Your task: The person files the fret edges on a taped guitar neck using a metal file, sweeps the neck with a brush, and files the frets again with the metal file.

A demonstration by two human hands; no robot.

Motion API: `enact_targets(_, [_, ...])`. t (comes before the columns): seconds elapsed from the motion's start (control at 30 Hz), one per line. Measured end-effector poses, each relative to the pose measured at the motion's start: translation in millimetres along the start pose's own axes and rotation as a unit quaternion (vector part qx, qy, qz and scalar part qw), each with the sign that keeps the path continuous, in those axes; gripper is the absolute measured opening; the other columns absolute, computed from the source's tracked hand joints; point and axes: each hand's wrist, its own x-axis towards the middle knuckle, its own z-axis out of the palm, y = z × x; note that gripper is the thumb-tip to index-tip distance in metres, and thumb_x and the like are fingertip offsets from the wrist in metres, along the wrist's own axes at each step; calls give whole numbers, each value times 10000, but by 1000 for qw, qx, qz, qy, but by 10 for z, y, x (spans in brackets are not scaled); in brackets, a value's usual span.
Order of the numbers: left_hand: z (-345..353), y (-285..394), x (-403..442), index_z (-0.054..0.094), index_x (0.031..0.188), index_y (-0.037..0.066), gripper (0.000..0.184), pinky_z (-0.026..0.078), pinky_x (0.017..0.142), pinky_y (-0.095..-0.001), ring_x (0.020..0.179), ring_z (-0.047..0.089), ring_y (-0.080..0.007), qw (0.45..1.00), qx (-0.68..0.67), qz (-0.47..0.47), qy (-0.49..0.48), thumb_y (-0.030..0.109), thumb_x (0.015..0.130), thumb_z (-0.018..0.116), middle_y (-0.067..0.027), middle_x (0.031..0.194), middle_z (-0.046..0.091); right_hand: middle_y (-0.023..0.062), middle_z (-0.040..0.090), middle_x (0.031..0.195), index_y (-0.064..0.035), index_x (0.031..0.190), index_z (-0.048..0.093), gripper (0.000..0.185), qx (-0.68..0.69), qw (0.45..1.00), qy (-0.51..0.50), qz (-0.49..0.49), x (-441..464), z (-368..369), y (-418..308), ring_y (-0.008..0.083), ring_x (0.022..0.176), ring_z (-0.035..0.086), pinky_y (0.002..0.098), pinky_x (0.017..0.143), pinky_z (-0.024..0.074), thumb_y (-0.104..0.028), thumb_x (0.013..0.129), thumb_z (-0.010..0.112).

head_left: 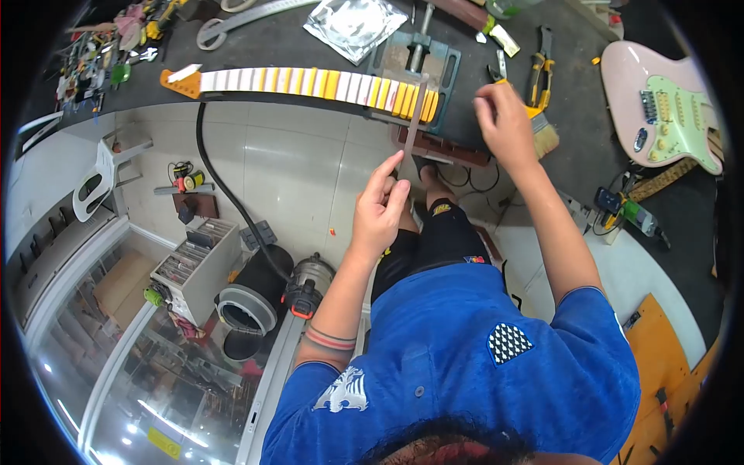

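A guitar neck (298,82) lies along the bench edge, its fretboard covered in white and yellow strips between the frets. Its orange headstock (180,82) points left, and its other end rests at a metal vise (443,68). My left hand (378,211) is closed on the near end of a thin, narrow file (414,128), whose far end lies over the neck's right end. Over the bench on the right, my right hand (505,128) has curled fingers; what they hold, if anything, is hidden. Beside it are a paintbrush (545,136) and yellow-handled pliers (540,74).
A pink guitar body (659,101) lies at the bench's right. A silver packet (355,27) sits behind the neck, and tools (101,66) crowd the far left. Below stand a vacuum cleaner (310,283), a black bin (252,298) and a glass cabinet (170,387).
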Motion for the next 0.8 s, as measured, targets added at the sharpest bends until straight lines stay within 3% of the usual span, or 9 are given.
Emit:
enact_targets(0.07, [52, -101, 56, 513, 1636, 60, 510, 368, 546, -212, 615, 454, -25, 1000, -18, -12, -2, 111, 1139, 616, 43, 744, 548, 89, 714, 931, -22, 1155, 683, 213, 211, 951, -117, 196, -136, 283, -169, 211, 808, 687, 378, 751, 559, -223, 1084, 687])
enact_targets(0.13, [82, -246, 65, 507, 1637, 54, 512, 361, 528, -210, 604, 453, -24, 999, -34, -13, -3, 109, 1140, 611, 41, 742, 552, 54, 708, 929, -10, 1168, 674, 286, 341, 896, -131, 252, -199, 444, -322, 125, 790, 649, 319, 728, 550, -293, 1132, 645])
enact_targets(0.3, [70, -535, 56, 498, 1633, 18, 509, 365, 523, -211, 603, 458, -28, 999, -45, -9, -14, 100, 1140, 600, 37, 747, 556, 18, 680, 944, -30, 1113, 598, 218, 415, 868, -122, 242, -304, 724, -302, 96, 786, 627, 270, 694, 525, -238, 1125, 665])
enact_targets(0.6, [4, -885, -330, 546, 1610, -6, 516, 391, 578, -211, 648, 494, -38, 999, 46, 20, -12, 9, 1100, 626, 21, 833, 616, 4, 653, 1001, -52, 1144, 610, 194, 488, 838, -124, 210, -361, 861, -213, 84, 837, 613, 257, 755, 526, -244, 1143, 641])
enact_targets(0.7, [29, -949, -306, 569, 1596, -11, 511, 430, 625, -213, 698, 534, -42, 993, 99, 68, -8, -17, 1089, 631, -3, 930, 676, 0, 646, 1000, -60, 1142, 619, 180, 509, 829, -132, 189, -350, 876, -146, 79, 836, 612, 252, 751, 519, -240, 1151, 630])
enact_targets(0.8, [259, -659, 245, 586, 1581, -15, 488, 488, 704, -208, 832, 610, -44, 994, 73, 82, 6, -27, 1095, 629, -55, 1143, 726, -7, 642, 980, -66, 1138, 629, 175, 529, 817, -137, 183, -353, 913, -110, 76, 824, 616, 251, 735, 514, -241, 1157, 624])
